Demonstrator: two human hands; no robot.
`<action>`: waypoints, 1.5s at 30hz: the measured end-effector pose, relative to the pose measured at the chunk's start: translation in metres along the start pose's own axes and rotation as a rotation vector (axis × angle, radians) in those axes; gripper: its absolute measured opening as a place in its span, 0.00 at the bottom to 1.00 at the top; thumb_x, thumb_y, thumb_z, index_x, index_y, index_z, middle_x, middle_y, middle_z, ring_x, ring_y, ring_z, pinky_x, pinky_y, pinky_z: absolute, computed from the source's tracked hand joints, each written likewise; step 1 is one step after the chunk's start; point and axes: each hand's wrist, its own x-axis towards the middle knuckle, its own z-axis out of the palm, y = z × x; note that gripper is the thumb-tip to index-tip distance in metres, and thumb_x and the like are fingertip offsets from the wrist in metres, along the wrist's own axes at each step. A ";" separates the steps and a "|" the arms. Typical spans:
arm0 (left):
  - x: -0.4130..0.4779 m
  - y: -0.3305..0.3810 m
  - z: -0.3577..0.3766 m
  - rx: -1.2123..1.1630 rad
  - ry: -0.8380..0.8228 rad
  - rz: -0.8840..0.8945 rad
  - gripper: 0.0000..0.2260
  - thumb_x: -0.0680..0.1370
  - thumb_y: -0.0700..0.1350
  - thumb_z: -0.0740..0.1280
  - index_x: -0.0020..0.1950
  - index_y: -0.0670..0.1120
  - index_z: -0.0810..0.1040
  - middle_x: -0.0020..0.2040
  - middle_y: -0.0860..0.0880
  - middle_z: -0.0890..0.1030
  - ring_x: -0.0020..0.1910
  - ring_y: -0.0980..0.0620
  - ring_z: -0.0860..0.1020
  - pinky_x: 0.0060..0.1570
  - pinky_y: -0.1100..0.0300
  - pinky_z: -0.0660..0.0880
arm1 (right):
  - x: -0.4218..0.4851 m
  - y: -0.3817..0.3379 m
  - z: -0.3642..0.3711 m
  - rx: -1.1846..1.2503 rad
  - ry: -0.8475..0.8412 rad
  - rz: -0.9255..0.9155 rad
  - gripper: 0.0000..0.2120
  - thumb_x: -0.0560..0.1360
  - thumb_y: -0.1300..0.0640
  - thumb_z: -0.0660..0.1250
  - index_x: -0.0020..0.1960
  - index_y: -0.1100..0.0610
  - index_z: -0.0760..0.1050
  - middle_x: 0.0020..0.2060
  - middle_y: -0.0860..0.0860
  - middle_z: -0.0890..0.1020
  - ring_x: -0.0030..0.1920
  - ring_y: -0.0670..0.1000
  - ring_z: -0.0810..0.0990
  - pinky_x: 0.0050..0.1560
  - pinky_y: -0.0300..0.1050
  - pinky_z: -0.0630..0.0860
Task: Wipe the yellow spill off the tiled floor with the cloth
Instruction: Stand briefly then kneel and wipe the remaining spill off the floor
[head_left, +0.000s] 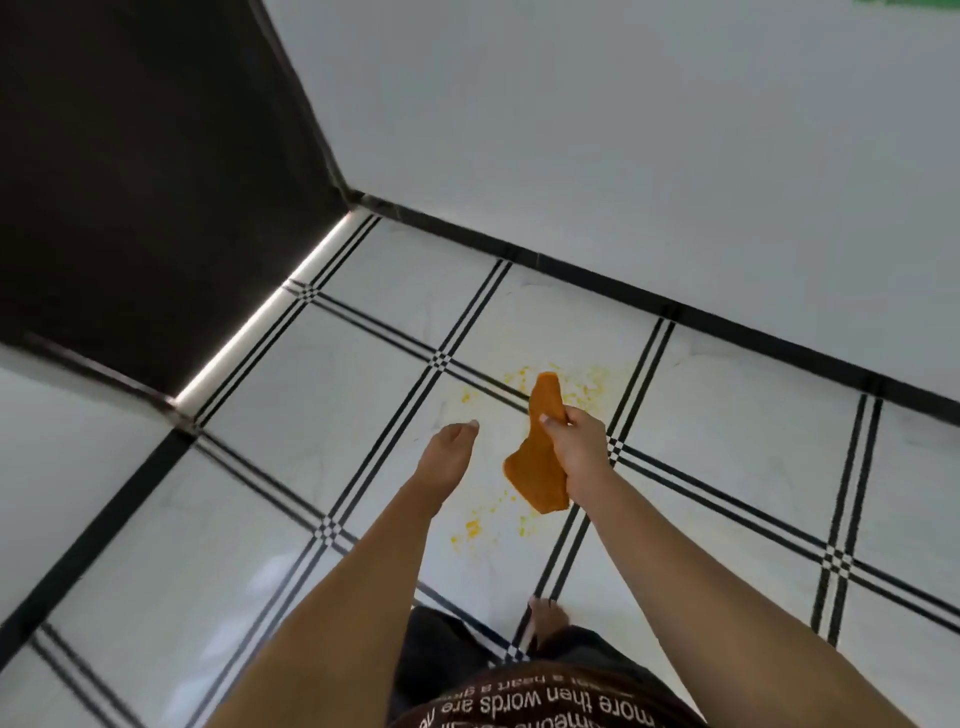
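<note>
Shirt reads "more then words are" (upside down); perhaps "a heart" above.

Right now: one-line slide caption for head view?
Right hand holds orange cloth above yellow spill on tiled floor; left hand open.

Right hand grips orange cloth above yellow spill.

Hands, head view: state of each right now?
Left hand: open, fingers relaxed, holding nothing.
Right hand: closed, gripping the orange cloth.
</note>
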 end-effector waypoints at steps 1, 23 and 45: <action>0.012 0.003 -0.004 0.020 -0.017 0.013 0.11 0.81 0.52 0.54 0.48 0.49 0.74 0.51 0.48 0.72 0.54 0.48 0.71 0.57 0.55 0.67 | 0.006 -0.003 0.006 0.004 0.019 0.001 0.09 0.77 0.60 0.63 0.56 0.59 0.76 0.46 0.55 0.76 0.47 0.54 0.73 0.52 0.48 0.70; 0.458 -0.041 -0.074 0.601 -0.431 0.133 0.17 0.82 0.50 0.54 0.66 0.43 0.71 0.65 0.44 0.73 0.64 0.47 0.69 0.56 0.60 0.62 | 0.306 0.067 0.270 0.557 0.532 0.316 0.16 0.77 0.59 0.64 0.64 0.57 0.73 0.49 0.51 0.76 0.49 0.52 0.74 0.53 0.47 0.70; 0.841 -0.309 -0.015 1.195 -0.094 1.156 0.26 0.79 0.54 0.45 0.74 0.44 0.61 0.74 0.45 0.63 0.74 0.46 0.59 0.69 0.44 0.52 | 0.686 0.328 0.402 -0.904 0.586 -0.128 0.28 0.75 0.33 0.45 0.72 0.34 0.41 0.76 0.47 0.43 0.75 0.58 0.37 0.69 0.66 0.37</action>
